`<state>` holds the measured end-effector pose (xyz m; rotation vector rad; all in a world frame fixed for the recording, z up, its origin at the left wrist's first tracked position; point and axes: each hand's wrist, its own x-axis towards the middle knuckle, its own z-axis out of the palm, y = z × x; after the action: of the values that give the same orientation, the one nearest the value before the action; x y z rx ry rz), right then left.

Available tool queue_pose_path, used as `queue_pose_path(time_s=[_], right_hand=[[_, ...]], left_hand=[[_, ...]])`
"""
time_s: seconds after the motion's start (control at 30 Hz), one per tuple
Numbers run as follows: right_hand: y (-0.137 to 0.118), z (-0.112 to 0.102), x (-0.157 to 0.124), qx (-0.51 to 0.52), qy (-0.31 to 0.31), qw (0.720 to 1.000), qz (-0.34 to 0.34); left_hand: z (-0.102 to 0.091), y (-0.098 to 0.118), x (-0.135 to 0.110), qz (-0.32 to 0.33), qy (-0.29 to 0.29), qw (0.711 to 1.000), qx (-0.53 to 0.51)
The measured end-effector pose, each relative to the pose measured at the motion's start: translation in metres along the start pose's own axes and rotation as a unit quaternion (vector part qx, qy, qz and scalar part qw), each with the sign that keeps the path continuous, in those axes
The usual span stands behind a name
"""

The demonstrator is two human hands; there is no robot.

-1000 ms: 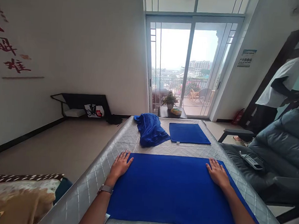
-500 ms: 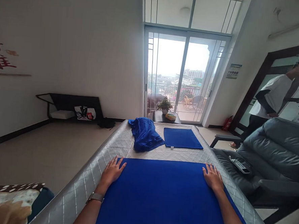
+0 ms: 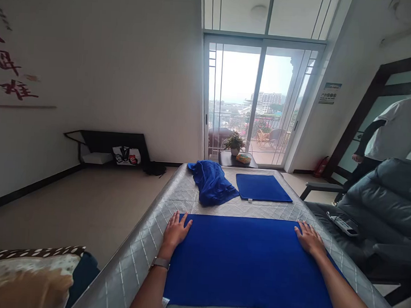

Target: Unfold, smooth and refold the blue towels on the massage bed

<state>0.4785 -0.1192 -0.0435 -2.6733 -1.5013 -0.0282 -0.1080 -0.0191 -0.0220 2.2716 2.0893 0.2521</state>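
Note:
A blue cloth (image 3: 247,263) lies spread flat on the silver quilted cover (image 3: 140,257) in front of me. Fingers spread, my left hand (image 3: 175,231) rests on its far left corner. At the far right corner, my right hand (image 3: 310,237) lies flat with its fingers apart. Beyond the spread cloth sits a crumpled blue cloth (image 3: 213,184). Beside that, to the right, is a neatly folded blue cloth (image 3: 264,188) with a small white tag. Another white tag shows at the near left corner of the large cloth, partly behind my left forearm.
A dark recliner (image 3: 393,207) stands close on the right, with a person in a white shirt (image 3: 397,128) behind it. A small table with a potted plant (image 3: 235,144) stands past the far edge. Cushions (image 3: 27,278) are at lower left.
My view has turned slightly left, so everything sits further right in the picture. Both hands stay on the cloth's far corners. The person at right has shifted posture.

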Motion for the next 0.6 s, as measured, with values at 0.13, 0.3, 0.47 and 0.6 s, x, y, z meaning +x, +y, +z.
queue_pose_path(time_s=[0.13,0.3,0.47,0.6], right_hand=[[0.006,0.006,0.007,-0.001,0.005,1.000,-0.002],[0.006,0.003,0.006,-0.003,-0.012,1.000,-0.001],[0.001,-0.008,-0.004,-0.004,-0.019,1.000,-0.004],[-0.003,-0.013,-0.008,-0.014,-0.028,1.000,0.001]], left_hand=[[-0.001,-0.003,0.002,0.007,-0.017,1.000,-0.001],[0.002,-0.006,0.002,0.009,-0.020,1.000,0.004],[0.004,-0.007,0.001,0.013,-0.014,1.000,0.013],[0.004,-0.006,0.000,0.010,-0.010,1.000,0.014]])
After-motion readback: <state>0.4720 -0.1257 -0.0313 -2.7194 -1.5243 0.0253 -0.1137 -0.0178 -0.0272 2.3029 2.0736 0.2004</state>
